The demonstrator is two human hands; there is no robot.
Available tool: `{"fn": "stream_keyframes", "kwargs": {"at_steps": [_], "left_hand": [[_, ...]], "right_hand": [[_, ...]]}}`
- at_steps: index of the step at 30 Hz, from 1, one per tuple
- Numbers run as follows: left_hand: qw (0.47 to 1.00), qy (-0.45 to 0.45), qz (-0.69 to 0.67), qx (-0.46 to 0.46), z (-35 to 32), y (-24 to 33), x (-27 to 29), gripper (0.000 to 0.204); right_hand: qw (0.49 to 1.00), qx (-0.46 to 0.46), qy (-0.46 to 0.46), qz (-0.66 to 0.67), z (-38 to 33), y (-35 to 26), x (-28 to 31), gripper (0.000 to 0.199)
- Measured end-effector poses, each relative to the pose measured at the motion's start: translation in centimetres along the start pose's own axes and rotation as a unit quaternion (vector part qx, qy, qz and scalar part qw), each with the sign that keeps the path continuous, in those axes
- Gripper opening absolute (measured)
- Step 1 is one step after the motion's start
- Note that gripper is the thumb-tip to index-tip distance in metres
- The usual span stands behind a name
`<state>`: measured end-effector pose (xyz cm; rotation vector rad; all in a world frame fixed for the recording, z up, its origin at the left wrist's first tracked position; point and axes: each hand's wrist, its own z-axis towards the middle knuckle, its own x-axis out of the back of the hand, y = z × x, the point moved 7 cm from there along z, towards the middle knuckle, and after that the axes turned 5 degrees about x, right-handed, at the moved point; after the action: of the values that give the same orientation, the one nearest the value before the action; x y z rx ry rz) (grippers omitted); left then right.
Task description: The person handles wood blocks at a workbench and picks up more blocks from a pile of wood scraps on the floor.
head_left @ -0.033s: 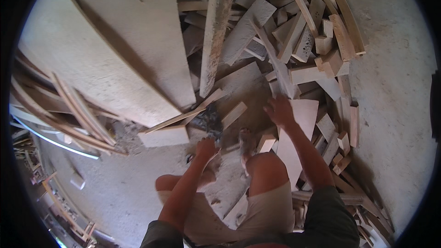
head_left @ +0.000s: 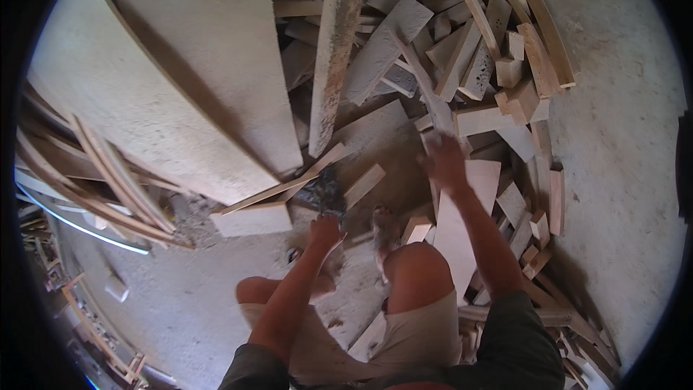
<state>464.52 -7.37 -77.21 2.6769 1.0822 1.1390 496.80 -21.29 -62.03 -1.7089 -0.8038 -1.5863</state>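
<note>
Underfoot lay a dusty concrete floor (head_left: 621, 173), with two broad boards (head_left: 180, 87) leaning at left. Beyond, offcuts (head_left: 462, 50) were heaped, too many to count. One pale plank (head_left: 462, 224) lay under the blurred right hand (head_left: 445, 162), grip unclear. Left hand (head_left: 325, 232) closed near a small block (head_left: 363, 185).

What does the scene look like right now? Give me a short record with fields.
setting: dusty concrete floor, person crouched
left hand: low by a dark lump of debris; grip unclear
right hand: blurred, reaching onto a pale flat board
ahead: heap of wood offcuts
left side: large leaning panels, thin strips
</note>
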Motion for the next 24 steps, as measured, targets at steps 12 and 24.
{"fn": "stream_keyframes", "kwargs": {"at_steps": [12,24], "left_hand": [[0.988,0.129,0.085,-0.005,15.3,4.2,-14.0,0.062],[0.94,0.312,0.014,-0.137,15.3,8.1,-6.0,0.054]], "right_hand": [[0.94,-0.143,0.311,-0.003,25.0,19.9,8.6,0.066],[0.912,-0.195,0.358,0.045,25.0,24.4,9.4,0.048]]}}
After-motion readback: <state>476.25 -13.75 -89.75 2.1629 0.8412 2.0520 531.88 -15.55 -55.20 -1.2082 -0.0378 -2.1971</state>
